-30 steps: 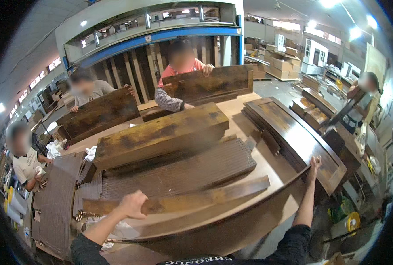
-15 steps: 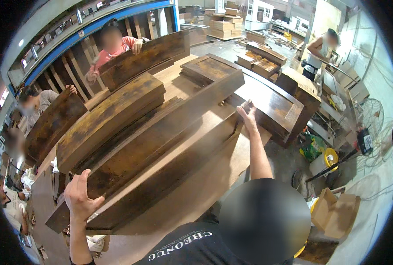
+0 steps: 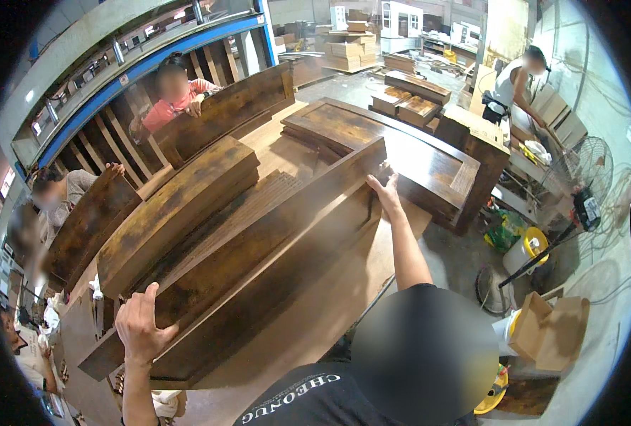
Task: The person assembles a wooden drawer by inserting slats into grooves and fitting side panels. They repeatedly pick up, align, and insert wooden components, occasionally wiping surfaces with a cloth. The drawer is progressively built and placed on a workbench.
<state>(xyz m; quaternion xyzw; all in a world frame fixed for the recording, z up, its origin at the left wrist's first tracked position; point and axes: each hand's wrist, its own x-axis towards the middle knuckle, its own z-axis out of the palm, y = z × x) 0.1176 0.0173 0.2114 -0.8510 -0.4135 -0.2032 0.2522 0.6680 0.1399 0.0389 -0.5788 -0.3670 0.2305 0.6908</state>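
Brown plank (image 3: 259, 241) held in left hand (image 3: 144, 330), right hand (image 3: 384, 190).

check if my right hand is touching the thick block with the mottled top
Apart. The head view shows the right hand by the long board, with that board and the ridged stack between it and the block.

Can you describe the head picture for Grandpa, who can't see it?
A person's left hand and right hand hold a long dark wooden board over a table. Brown panels lie stacked at right; a co-worker in pink touches another panel.
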